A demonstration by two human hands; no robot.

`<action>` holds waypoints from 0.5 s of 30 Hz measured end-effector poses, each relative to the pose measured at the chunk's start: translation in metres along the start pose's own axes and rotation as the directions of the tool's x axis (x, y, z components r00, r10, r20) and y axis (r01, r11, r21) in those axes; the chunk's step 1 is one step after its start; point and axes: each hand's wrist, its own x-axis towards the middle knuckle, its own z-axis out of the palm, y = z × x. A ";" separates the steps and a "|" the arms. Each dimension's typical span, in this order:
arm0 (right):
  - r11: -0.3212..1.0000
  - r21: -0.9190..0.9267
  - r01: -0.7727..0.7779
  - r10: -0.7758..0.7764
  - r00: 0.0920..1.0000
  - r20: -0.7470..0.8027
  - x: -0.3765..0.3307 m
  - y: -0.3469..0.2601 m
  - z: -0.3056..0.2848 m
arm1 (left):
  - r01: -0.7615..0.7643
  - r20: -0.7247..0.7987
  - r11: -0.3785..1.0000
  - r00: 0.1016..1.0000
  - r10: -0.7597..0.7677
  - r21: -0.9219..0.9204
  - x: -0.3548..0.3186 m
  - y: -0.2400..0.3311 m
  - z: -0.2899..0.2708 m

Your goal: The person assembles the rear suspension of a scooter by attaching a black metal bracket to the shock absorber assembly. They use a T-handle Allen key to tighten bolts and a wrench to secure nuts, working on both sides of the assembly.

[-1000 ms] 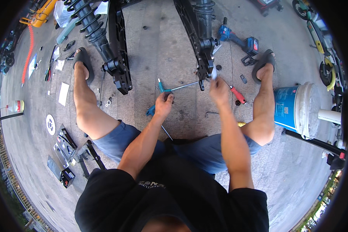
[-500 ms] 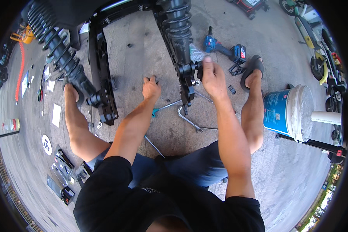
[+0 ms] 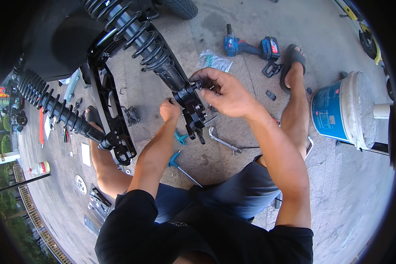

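Observation:
A black shock absorber with a coil spring slants down to a black lower bracket in front of me. At the right side of this joint, the thumb and fingers of my right hand pinch a small dark bolt-like part. My left hand is closed on the other side, close against the bracket; its fingertips and anything in them are hidden. A second shock absorber and a black frame arm stand to the left.
A blue impact wrench lies beyond my right hand, beside a clear plastic bag. Teal-handled hex keys and a silver socket wrench lie on the paving below the bracket. At right stands a blue-and-white bucket.
My view has turned, and the shock absorbers appear shifted and more slanted. The right hand has gone from beside the bracket to pinching at its joint; the left hand has come up against the bracket.

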 end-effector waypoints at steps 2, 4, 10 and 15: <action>0.996 0.049 -0.080 0.081 0.997 -0.012 0.001 0.001 -0.001 | 0.139 0.047 0.904 0.990 -0.131 -0.404 -0.007 0.006 -0.004; 0.972 -0.189 -0.141 0.142 0.990 -0.008 0.003 0.003 -0.001 | 0.255 0.139 0.637 0.964 -0.227 -0.728 -0.020 0.022 -0.013; 0.990 -0.138 0.003 -0.012 0.998 -0.061 0.003 0.006 0.005 | 0.296 0.272 0.245 0.954 -0.127 -0.923 -0.095 0.079 -0.067; 0.999 -0.035 -0.032 0.030 0.998 -0.064 0.001 0.004 0.008 | 0.275 0.277 0.240 0.961 -0.024 -0.931 -0.130 0.111 -0.099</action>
